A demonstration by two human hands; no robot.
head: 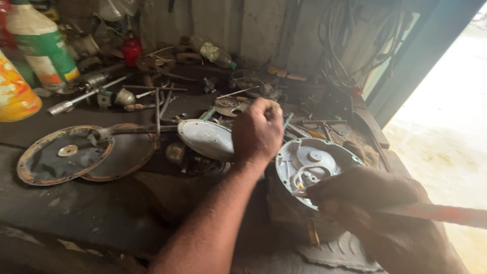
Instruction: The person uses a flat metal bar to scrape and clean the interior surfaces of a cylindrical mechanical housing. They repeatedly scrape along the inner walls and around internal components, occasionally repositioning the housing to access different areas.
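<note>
1. Nearest the camera, the right hand has its fingers wrapped tight around a long red-handled tool, probably a screwdriver. The handle runs off to the right edge, and the metal tip rests on the inner face of the housing.

2. Just beyond it lies the round cast-metal housing, pale grey, tilted toward the viewer at the right end of the desk. Ribs and a raised boss show inside. It looks stiff and fairly heavy, with a hard rim that should give a firm hold. The inner face looks greasy, so I would judge it slippery there. Gripping the outer rim seems safer than the ribs.

3. The left hand is closed in a fist just left of the housing. Whether anything small sits inside the fingers I cannot tell.

4. Behind that fist lies a pale domed disc, smooth and probably light.

5. To the left sit two rusty rings with a black rubber diaphragm. The rubber would be soft and floppy, the rims stiff.

6. Farther back, loose rods and screwdrivers litter the desk.

7. Farthest off stand a green and white bottle, an orange container and hanging cables.
</note>
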